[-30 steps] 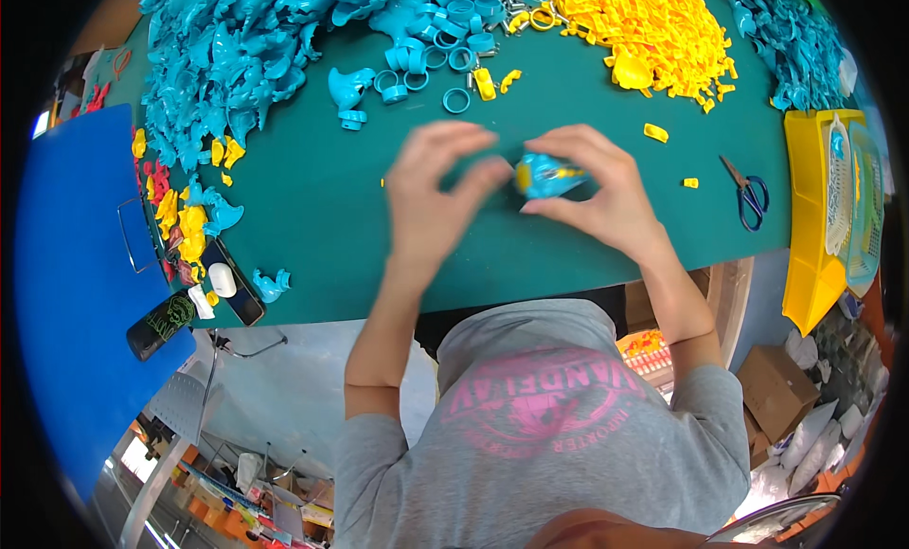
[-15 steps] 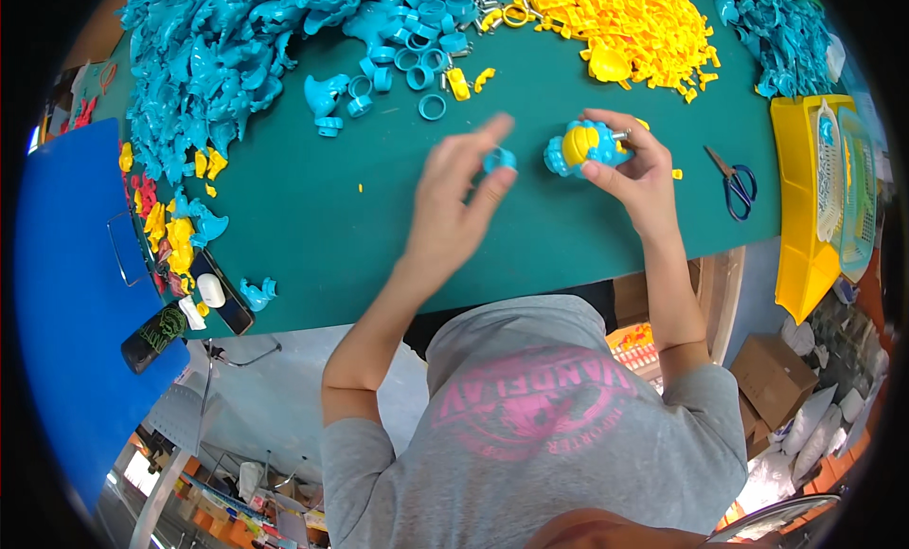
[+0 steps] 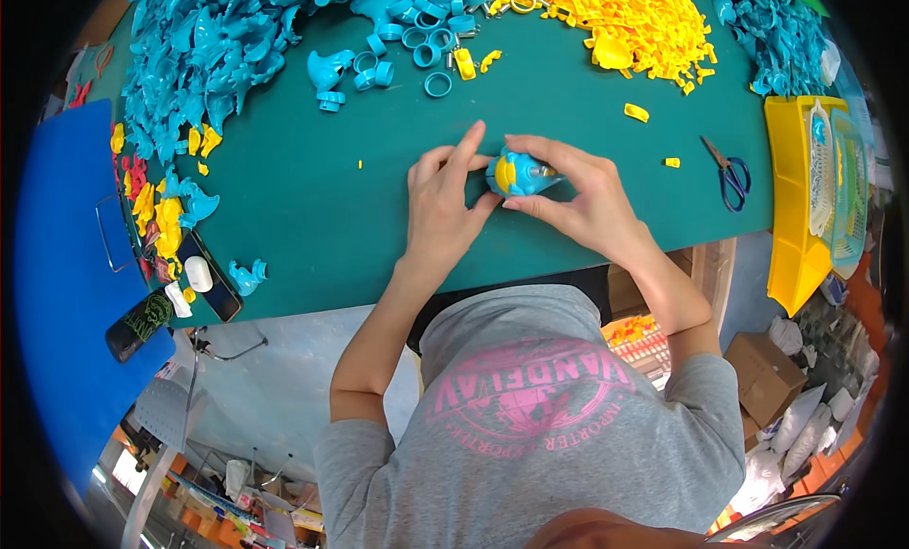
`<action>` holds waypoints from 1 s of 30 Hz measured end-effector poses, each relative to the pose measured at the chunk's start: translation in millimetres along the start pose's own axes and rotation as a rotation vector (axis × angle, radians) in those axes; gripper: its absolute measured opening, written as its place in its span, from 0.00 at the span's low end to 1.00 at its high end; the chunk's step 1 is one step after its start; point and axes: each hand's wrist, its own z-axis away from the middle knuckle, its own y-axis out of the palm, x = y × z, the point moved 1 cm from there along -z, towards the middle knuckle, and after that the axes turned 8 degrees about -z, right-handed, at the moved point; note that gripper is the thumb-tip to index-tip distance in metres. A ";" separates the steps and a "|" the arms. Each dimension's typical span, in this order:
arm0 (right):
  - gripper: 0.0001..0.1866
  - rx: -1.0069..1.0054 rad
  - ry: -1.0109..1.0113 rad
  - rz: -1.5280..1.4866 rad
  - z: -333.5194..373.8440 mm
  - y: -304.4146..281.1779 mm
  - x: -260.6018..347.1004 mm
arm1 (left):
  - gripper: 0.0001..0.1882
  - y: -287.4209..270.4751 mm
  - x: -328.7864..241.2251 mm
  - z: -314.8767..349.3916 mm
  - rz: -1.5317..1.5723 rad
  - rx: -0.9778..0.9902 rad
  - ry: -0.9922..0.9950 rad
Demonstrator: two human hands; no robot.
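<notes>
Between my hands is a blue and yellow plastic toy figure (image 3: 508, 177), with a metal screw or pin (image 3: 542, 171) showing at its right side. My right hand (image 3: 597, 194) grips it from the right, thumb below and fingers above. My left hand (image 3: 443, 203) is closed at the toy's left end, thumb and a finger pinching there with the index finger raised. The blue ring seen in that hand a moment earlier is mostly hidden by the fingers and cannot be told apart from the toy's blue end.
Large heaps of blue parts (image 3: 213, 56) and yellow parts (image 3: 630, 23) lie along the far side, with blue rings (image 3: 437, 84) between. Blue-handled scissors (image 3: 731, 180) and a yellow bin (image 3: 793, 198) are right. A phone (image 3: 220, 288) and white case (image 3: 198, 273) lie left.
My right hand has brought the toy leftward and turned it. My left hand has met it with the blue ring. A yellow piece behind my right hand has come into sight.
</notes>
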 end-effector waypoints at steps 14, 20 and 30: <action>0.32 0.364 0.204 -0.003 48.6 -39.7 17.2 | 0.14 -69.3 43.3 -38.7 -0.092 -0.180 -0.011; 0.23 0.542 0.899 0.531 185.2 -67.7 -84.8 | 0.09 -96.1 82.5 -101.4 -0.366 -0.440 -0.087; 0.14 0.610 1.088 0.525 222.8 -30.6 -174.2 | 0.10 -123.5 88.3 -118.0 -0.527 -0.674 -0.119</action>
